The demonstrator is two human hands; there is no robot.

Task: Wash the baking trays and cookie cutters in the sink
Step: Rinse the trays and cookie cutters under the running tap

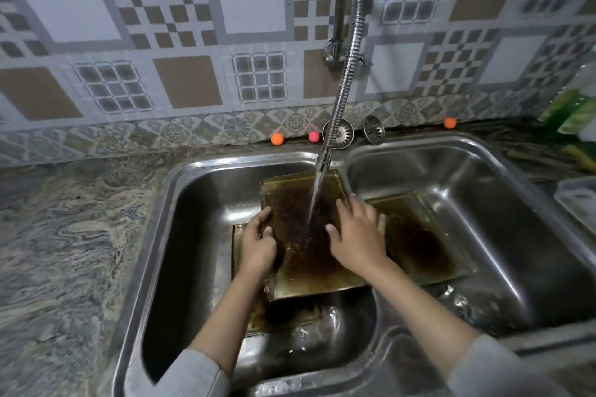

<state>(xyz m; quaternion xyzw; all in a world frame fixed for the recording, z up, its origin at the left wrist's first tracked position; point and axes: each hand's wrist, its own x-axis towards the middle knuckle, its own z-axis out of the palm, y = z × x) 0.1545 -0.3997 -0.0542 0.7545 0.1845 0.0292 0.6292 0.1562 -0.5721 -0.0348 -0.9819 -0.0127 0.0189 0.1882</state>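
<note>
A: Tray [309, 248] sits tilted in the left basin of the sink [180, 203], under the tap [342, 106] stream. Left hand [258, 245] grips its left edge, fingers curled round; right hand [354, 235] lies flat on it, fingers straight.

B: Risk?

A: Wet, greasy metal could slip and clang down onto the tray [280, 309] beneath. Baked-on brown crust looks rough; another flat tray [419, 242] waits in the right basin.
</note>
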